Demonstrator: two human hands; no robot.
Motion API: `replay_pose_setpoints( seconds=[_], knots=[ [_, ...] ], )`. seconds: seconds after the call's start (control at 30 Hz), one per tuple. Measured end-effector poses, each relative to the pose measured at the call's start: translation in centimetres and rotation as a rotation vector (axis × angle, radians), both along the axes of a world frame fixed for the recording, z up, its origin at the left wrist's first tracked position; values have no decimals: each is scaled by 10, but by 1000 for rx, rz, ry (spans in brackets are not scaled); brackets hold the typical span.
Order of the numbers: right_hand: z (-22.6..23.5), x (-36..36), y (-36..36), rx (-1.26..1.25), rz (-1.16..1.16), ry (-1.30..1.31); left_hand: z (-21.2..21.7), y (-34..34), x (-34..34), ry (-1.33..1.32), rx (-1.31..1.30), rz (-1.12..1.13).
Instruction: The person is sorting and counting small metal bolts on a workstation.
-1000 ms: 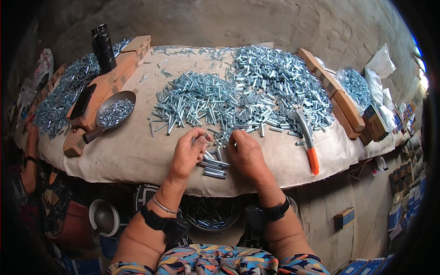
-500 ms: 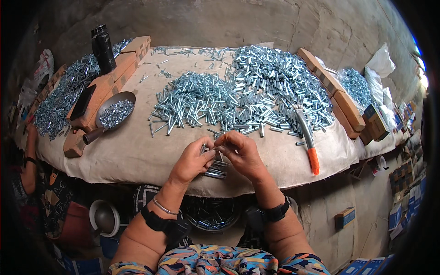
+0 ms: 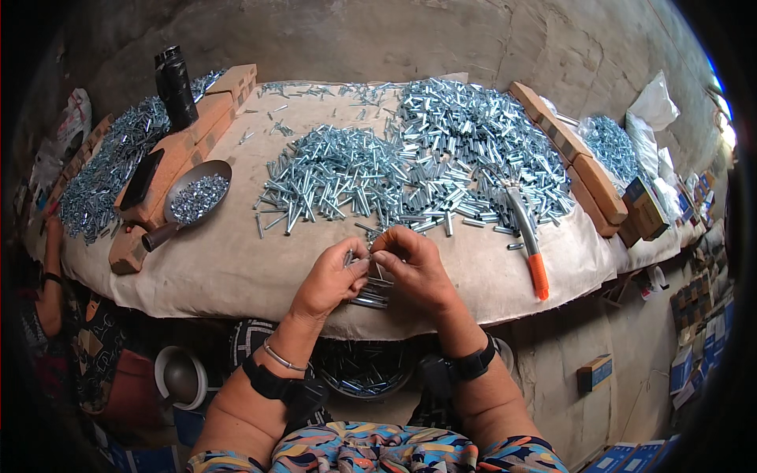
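Observation:
Above the near edge of the cloth-covered table (image 3: 236,272), my two hands meet with fingertips almost touching. My left hand (image 3: 331,272) is closed round slim metal bolts, whose ends poke out by the thumb. My right hand (image 3: 412,264) is pinched with thumb and forefinger at the left fingertips; the small piece between them is too hidden to name. Beneath the hands lie several finished-looking metal rods (image 3: 371,296). Just beyond is a pile of thin metal bolts (image 3: 335,169), which runs into a larger heap of short metal sleeves (image 3: 481,130).
A pan of small nuts (image 3: 199,199) sits at left beside bricks (image 3: 177,154) carrying a black bottle (image 3: 177,91) and a phone (image 3: 143,178). An orange-handled metal tool (image 3: 538,276) lies right. Below the table edge is a basin of metal parts (image 3: 363,384). Another person's arm (image 3: 52,276) shows far left.
My hands stay together in nearly the same place; the right fingers have shifted slightly at the pinch. The piles and tools have not moved.

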State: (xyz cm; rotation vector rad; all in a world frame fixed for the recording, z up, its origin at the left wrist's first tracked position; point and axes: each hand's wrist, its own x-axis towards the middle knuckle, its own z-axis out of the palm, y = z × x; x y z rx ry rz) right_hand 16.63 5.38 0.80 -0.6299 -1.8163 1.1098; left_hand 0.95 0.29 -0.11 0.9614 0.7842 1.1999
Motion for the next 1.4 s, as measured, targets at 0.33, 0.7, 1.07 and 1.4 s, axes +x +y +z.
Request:
replay_pose_setpoints(
  seconds=[0.33,0.7,1.07,1.4],
  knots=[
    [-7,0,1,74,-209,-269,6,-3,3,540,216,146],
    [0,-7,-3,-10,-104,58,2,1,3,414,175,237],
    [-8,3,3,27,-49,-84,-2,2,-1,262,128,170],
    [-1,2,0,39,-57,-173,3,-2,2,498,127,152]
  ],
)
